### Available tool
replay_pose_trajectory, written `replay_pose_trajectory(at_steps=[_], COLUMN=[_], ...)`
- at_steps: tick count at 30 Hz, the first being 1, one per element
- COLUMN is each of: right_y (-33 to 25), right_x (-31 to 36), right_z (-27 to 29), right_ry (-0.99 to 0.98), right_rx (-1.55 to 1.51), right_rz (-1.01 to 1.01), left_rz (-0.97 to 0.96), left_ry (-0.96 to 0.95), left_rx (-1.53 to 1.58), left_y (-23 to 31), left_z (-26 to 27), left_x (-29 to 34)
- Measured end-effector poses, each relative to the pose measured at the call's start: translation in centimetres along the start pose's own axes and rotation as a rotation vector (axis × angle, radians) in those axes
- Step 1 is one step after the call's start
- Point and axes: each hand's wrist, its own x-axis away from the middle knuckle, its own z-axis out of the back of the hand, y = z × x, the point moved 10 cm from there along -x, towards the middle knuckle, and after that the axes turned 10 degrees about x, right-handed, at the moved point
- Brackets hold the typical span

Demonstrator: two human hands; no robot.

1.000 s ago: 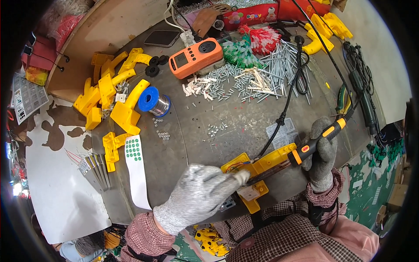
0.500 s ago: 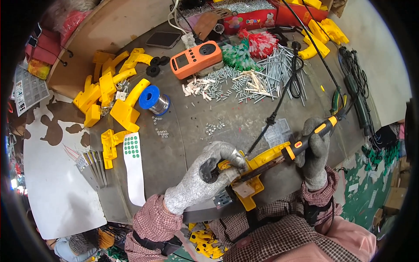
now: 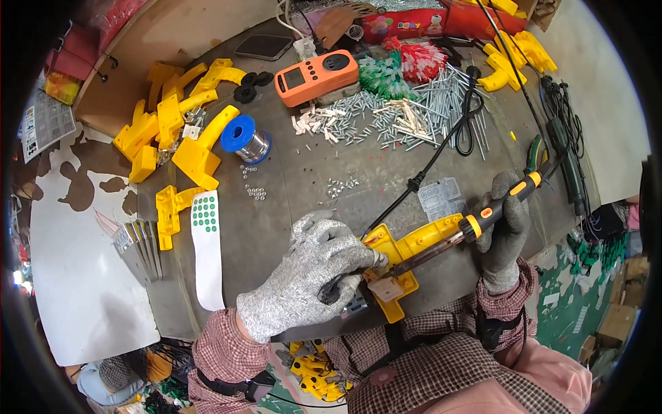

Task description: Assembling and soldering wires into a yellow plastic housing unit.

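My gloved right hand [image 3: 507,231] grips a soldering iron [image 3: 489,215] with a black, yellow and orange handle. Its long metal barrel slants down-left across a yellow plastic housing shell [image 3: 431,236], and the tip ends inside the shell. My gloved left hand [image 3: 310,269] is bent over the shell's left end, thumb and fingers drawn together. What the left fingertips pinch is hidden. A black cable [image 3: 414,185] runs into the shell from above. A pale square piece [image 3: 386,288] shows in the shell's lower part, close to the iron's tip.
Blue solder spool [image 3: 238,133], orange meter [image 3: 317,77], piled screws [image 3: 386,124], and yellow shells [image 3: 196,159] lie farther back. A white sticker strip [image 3: 207,255] and metal strips [image 3: 141,245] are at left. Small nuts [image 3: 341,188] and a clear plastic sheet [image 3: 441,199] lie nearer.
My left hand has rolled over, its back now turned up and its fingers closer together at the shell's end. The iron has shifted slightly right, with my right hand still round it.
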Motion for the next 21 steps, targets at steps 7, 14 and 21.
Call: replay_pose_trajectory(at_steps=[7,14,21], right_y=[0.3,0.5,0.8], right_x=[0.2,0.2,0.1], right_z=[-0.7,-1.1,-0.6], right_ry=[-0.016,-0.050,-0.045], right_rx=[0.061,0.090,0.116], right_rz=[-0.023,-0.045,-0.054], left_rz=[0.066,0.077,0.033], left_ry=[-0.042,-0.049,0.029], left_rx=[0.104,0.131,0.081], left_y=[-0.5,-1.5,-0.2], left_z=[-0.1,-0.3,0.7], left_x=[0.1,0.5,0.0])
